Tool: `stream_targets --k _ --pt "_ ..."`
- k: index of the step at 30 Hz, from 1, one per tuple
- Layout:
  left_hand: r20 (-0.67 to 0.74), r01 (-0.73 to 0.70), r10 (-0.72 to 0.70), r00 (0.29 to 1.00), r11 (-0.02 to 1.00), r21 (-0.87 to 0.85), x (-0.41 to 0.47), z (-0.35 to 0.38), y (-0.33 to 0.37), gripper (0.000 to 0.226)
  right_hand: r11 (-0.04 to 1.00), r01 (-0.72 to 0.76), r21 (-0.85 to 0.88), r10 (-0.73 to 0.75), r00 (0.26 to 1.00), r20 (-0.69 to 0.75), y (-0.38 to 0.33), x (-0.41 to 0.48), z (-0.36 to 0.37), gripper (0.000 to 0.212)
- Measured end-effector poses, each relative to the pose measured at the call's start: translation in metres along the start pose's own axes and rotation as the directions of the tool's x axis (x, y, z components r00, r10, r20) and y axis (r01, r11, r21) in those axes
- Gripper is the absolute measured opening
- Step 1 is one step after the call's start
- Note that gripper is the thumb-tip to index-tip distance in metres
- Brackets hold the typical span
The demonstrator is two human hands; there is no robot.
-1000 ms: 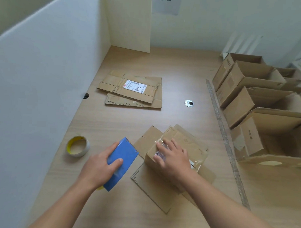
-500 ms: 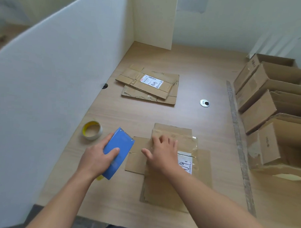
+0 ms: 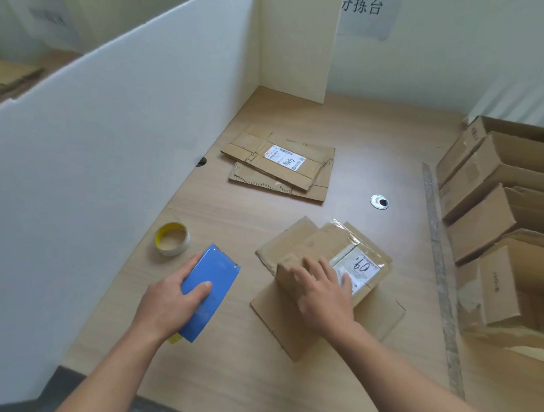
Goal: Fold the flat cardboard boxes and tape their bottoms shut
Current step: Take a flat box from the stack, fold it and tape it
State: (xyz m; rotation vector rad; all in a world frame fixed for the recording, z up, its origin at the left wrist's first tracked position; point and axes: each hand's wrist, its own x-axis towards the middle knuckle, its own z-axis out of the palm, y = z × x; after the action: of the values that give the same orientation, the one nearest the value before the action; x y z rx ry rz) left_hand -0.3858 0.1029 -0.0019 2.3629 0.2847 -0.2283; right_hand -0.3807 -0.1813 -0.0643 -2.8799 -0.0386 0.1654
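The wooden tabletop (image 3: pixel 359 132) carries everything, and the half-folded cardboard box (image 3: pixel 322 241) near its front edge serves as the reference point. Left of the box, a tall white partition (image 3: pixel 112 138) runs along the tabletop's side. Right of the box, well apart from it, a row of folded open boxes (image 3: pixel 496 189) lies tipped on their sides, one behind another. The box itself rests on its own spread flaps, with clear tape across its top and a white label (image 3: pixel 359 267) bearing handwritten figures. Behind the box, farther from the person, a stack of flat cardboard (image 3: pixel 278 169) lies with a printed label facing up. The right hand (image 3: pixel 323 295) rests on the box's near top edge, fingers (image 3: pixel 311 265) straight and slightly spread, pressing down on the cardboard. Left of the box and apart from it, the left hand (image 3: pixel 168 304) grips a blue tape dispenser (image 3: pixel 212 284), fingers and thumb curled round its body. Beyond that, still left of the box, a yellow-cored tape roll (image 3: pixel 172 239) lies flat. A small metal grommet (image 3: pixel 379 201) sits behind the box, to its right.
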Motion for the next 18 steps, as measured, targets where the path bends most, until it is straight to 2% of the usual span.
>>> stream_targets --k 2,5,9,12,18 --pt "0.008 -0.007 0.007 1.0 1.0 0.013 0.006 0.001 0.004 0.057 0.998 -0.064 0.012 0.064 0.997 -0.047 0.002 0.002 0.005 0.049" --pt "0.022 -0.049 0.049 0.999 0.998 0.034 0.012 0.004 0.012 0.056 0.994 -0.104 0.03 0.106 0.992 -0.076 -0.001 0.006 0.009 0.055" --pt "0.05 -0.1 0.097 0.994 0.993 0.065 0.014 0.014 0.023 0.057 0.999 0.002 -0.051 -0.005 0.998 -0.063 0.001 0.001 0.008 0.055" --pt "0.084 -0.143 0.137 0.987 0.988 0.066 0.012 0.021 0.027 0.058 0.99 0.062 -0.129 -0.081 0.986 -0.148 0.003 -0.005 0.006 0.053" --pt "0.127 -0.171 0.155 0.98 0.978 0.122 0.024 0.021 0.032 0.059 0.993 -0.006 -0.118 0.011 0.999 0.037 0.011 -0.003 0.01 0.057"
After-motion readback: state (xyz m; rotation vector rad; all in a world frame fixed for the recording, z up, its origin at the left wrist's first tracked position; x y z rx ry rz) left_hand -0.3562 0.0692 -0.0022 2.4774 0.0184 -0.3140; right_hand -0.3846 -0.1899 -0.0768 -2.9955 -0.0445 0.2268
